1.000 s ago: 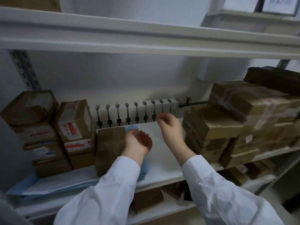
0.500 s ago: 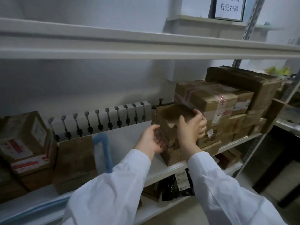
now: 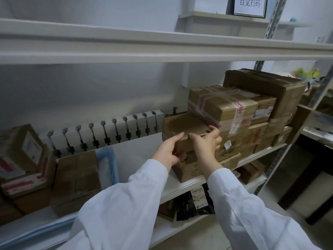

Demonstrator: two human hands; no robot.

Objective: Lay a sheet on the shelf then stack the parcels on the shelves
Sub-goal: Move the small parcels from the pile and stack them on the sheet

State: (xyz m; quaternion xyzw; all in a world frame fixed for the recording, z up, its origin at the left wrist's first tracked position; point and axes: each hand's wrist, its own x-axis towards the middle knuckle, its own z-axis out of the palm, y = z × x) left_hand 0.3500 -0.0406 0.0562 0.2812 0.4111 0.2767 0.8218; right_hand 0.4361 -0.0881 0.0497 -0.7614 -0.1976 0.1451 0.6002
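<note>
A flat brown parcel (image 3: 182, 124) lies on top of the left end of the right-hand stack on the middle shelf (image 3: 187, 184). My left hand (image 3: 168, 150) grips its near left corner, thumb on top and fingers curled beneath. My right hand (image 3: 205, 143) grips its near edge, fingers curled over the top. Under it sits a larger parcel (image 3: 191, 170). A blue sheet (image 3: 108, 165) covers the left part of the shelf, its edge folded up beside an upright parcel (image 3: 77, 177). Labelled parcels (image 3: 23, 159) stand stacked at the far left.
A tall stack of taped brown parcels (image 3: 243, 112) fills the shelf's right half. A white radiator (image 3: 108, 130) runs along the back wall. The upper shelf (image 3: 162, 49) hangs close overhead. Dark bagged parcels (image 3: 194, 202) lie on the lower shelf. A metal upright (image 3: 281, 159) stands right.
Both hands left the blue sheet and the bare shelf middle and moved right to the stack. They took hold of the flat top parcel; my view turned right.
</note>
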